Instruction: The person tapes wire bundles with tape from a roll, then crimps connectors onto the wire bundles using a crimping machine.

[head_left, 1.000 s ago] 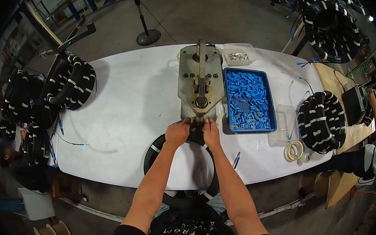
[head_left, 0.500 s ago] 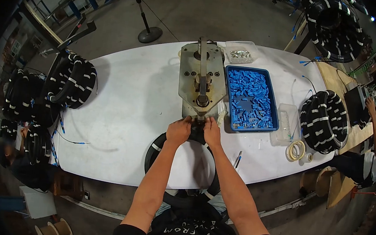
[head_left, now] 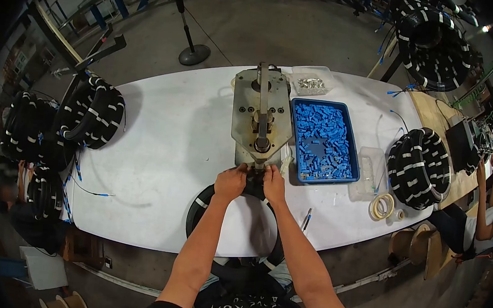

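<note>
"So, what is nearest?"

"A person's two bare forearms, reaching forward over a white table [head_left: 151, 175]. The left hand [head_left: 230, 184] is closed, fingers curled in; the right hand [head_left: 273, 184] is closed beside it, fingertips together. Between them is a dark part of a black coil [head_left: 196, 207], but I can't tell from here exactly what the fingertips pinch."

"Where does that coil lie?"

"It loops under the forearms, partly on the table and partly over its near edge, its far side at the foot of a metal press [head_left: 261, 117]. The hands are right under the press's front tip."

"And around them?"

"To the right, a slim tool [head_left: 307, 220] near the edge, then cream tape rolls [head_left: 381, 207] and a clear tray [head_left: 366, 182]. Just beside the press, a blue tray [head_left: 355, 174] full of small blue pieces; behind that, a clear box [head_left: 312, 81] of silvery parts. White-banded coils stand at both sides: the right-hand coil [head_left: 419, 168] and the left-hand coils [head_left: 92, 111]."

"Farther off?"

"A co-worker [head_left: 489, 225] at the far right, arms raised, and a fan stand [head_left: 195, 55] on the floor beyond the table."
</note>
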The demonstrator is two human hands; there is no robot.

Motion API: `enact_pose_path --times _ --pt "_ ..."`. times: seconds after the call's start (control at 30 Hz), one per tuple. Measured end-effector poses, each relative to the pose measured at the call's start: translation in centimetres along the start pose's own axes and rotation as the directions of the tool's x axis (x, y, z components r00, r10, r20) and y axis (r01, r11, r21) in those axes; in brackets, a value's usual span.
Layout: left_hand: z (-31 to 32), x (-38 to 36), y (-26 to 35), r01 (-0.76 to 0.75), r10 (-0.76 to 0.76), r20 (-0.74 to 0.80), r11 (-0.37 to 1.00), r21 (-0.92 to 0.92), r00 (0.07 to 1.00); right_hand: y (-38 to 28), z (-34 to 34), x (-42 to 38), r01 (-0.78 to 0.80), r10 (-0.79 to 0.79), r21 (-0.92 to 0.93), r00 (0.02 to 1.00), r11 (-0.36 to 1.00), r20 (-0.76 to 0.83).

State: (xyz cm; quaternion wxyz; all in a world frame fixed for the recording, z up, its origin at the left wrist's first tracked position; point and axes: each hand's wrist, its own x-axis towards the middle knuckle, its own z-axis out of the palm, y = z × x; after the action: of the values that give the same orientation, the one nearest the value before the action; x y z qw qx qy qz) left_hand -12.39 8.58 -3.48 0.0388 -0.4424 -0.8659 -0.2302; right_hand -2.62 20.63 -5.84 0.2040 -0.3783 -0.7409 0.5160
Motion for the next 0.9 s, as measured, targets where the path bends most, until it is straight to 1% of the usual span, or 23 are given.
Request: enact_pose_path --times 0.03,0.17,0.27,0.33,0.5,0.57,0.63,0.7,0.77,0.83,0.87,0.9 --pt "0.0 -0.1 0.0 0.012 -0.012 0.004 1.0 -0.01 1.0 -0.3 -0.2 -0.1 -0.024 0.024 0.005 0.999 1.0 0.024" --pt "-0.3 0.0 0.3 0.033 -0.033 0.029 0.999 0.007 0.999 -1.1 -0.4 -0.5 -0.024 0.024 0.01 0.999 1.0 0.039" --pt "-0.4 -0.1 0.4 0.021 -0.021 0.018 1.0 0.006 1.0 -1.3 -0.4 -0.6 0.002 -0.002 0.01 1.0 1.0 0.021" --pt "-0.7 -0.1 0.6 0.007 -0.008 0.016 1.0 0.021 1.0 -1.3 -0.3 -0.6 0.017 -0.017 -0.042 1.0 0.999 0.006" --pt "-0.2 -0.3 0.2 -0.021 0.02 0.026 0.997 0.068 0.999 -1.3 -0.2 -0.5 0.003 -0.001 -0.086 1.0 0.996 0.016" --pt "-0.8 0.0 0.6 0.03 -0.032 0.078 0.999 0.028 0.996 -1.2 0.0 -0.4 -0.01 0.012 -0.094 1.0 0.996 0.022" --pt "-1.0 0.1 0.7 0.018 -0.018 0.073 1.0 0.008 0.997 -1.1 0.1 -0.5 0.048 -0.052 -0.111 0.998 0.993 -0.041" --pt "-1.1 0.1 0.8 0.009 -0.008 0.068 1.0 -0.008 0.998 -0.9 0.1 -0.5 0.059 -0.065 -0.125 0.997 0.99 -0.04" --pt "-1.2 0.0 0.8 -0.009 0.008 0.06 1.0 0.019 0.998 -0.9 0.2 -0.6 0.068 -0.074 -0.133 0.996 0.989 -0.039" --pt "-0.9 0.0 0.7 0.02 -0.021 0.055 1.0 0.012 0.998 -1.2 0.1 -0.6 0.081 -0.088 -0.141 0.995 0.987 -0.05" --pt "-0.7 0.0 0.7 0.048 -0.048 0.05 0.999 0.002 0.998 -1.4 0.0 -0.7 0.075 -0.083 -0.141 0.995 0.987 -0.051" --pt "-0.7 0.0 0.7 0.048 -0.048 0.053 0.999 0.0 0.997 -1.7 -0.1 -0.8 0.041 -0.046 -0.124 0.998 0.991 -0.043"
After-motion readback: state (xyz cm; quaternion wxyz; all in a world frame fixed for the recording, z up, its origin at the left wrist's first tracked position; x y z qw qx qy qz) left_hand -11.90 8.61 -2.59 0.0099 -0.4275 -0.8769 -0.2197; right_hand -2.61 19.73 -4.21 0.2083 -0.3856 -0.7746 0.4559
